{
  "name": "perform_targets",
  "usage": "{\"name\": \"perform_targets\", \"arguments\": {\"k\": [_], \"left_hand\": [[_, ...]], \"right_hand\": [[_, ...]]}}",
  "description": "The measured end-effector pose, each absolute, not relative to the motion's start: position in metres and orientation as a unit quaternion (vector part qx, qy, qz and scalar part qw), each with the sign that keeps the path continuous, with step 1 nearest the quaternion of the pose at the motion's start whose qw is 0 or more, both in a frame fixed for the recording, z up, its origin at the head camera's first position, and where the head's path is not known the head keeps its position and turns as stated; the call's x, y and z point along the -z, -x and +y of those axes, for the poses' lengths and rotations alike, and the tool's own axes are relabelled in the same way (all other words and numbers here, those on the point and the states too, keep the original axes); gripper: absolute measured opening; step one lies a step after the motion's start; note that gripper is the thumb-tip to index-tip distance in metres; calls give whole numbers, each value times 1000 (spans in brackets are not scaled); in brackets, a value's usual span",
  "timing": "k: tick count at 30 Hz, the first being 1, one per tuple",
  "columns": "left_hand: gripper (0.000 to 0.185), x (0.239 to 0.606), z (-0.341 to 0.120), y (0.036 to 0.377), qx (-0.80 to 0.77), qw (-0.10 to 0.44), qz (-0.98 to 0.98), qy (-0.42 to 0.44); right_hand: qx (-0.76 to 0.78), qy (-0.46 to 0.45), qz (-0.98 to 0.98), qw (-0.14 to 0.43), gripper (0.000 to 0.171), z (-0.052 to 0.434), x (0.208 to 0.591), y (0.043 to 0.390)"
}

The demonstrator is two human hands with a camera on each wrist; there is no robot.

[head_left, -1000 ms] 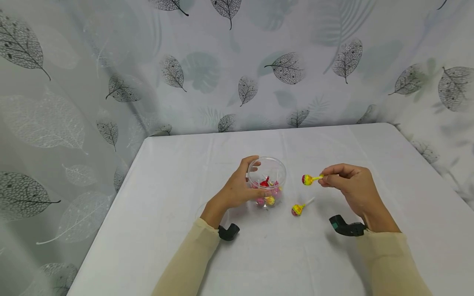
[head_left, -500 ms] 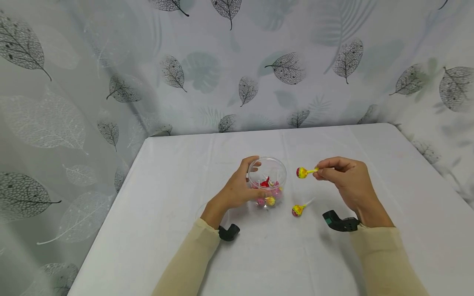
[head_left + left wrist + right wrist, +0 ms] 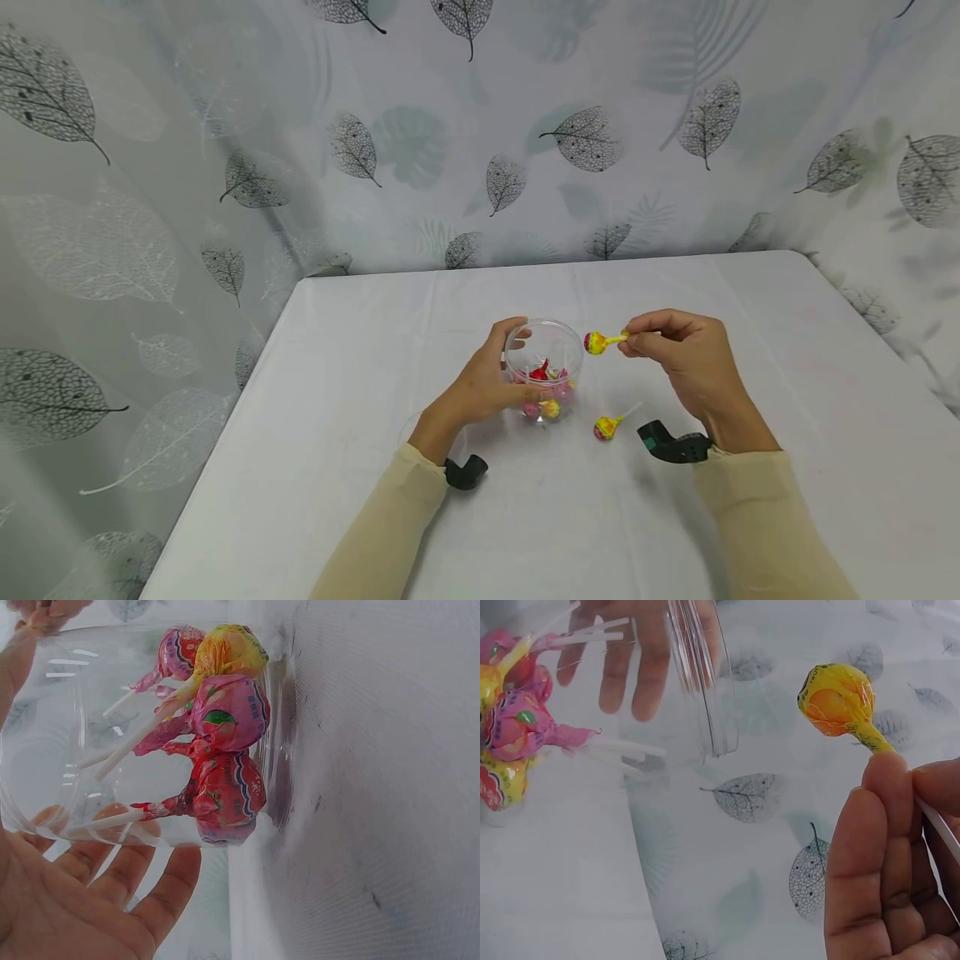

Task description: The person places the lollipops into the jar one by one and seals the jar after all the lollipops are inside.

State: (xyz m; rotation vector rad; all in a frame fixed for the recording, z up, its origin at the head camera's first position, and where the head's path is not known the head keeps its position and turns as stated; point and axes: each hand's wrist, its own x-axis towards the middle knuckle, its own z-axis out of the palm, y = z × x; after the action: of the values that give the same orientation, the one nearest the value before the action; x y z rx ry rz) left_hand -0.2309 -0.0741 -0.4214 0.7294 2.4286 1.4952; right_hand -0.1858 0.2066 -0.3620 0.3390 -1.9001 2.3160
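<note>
Loading is underway: right hand (image 3: 686,354) pinches a yellow lollipop (image 3: 596,342) by its stick beside the clear jar (image 3: 543,367), which left hand (image 3: 480,387) grips; next it likely needs lowering inside, then the spare lollipop (image 3: 604,427) on the bench (image 3: 360,350).

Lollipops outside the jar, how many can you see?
2: one lollipop pinched by the right hand beside the jar's rim, another lying on the table right of the jar.

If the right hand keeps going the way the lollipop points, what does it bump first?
Probably the rim of the clear jar. The right hand pinches the yellow lollipop, its head just beside that rim. Depth is hard to judge.
</note>
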Motion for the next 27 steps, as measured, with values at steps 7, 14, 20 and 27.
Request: {"name": "perform_targets", "arguments": {"k": [7,14,20,27], "left_hand": [[101,422,-74,232,-506,97,820,-250],[101,423,-74,233,-515,101,813,-254],[103,423,-74,233,-516,101,813,-252],[101,424,-75,233,-513,97,815,-253]], "right_hand": [[-769,-121,-624,68,14,195,358,190],[-755,-116,-642,66,14,182,360,192],[-732,-107,-670,57,8,174,363,191],[-697,-101,-708,54,7,165,366,192]]}}
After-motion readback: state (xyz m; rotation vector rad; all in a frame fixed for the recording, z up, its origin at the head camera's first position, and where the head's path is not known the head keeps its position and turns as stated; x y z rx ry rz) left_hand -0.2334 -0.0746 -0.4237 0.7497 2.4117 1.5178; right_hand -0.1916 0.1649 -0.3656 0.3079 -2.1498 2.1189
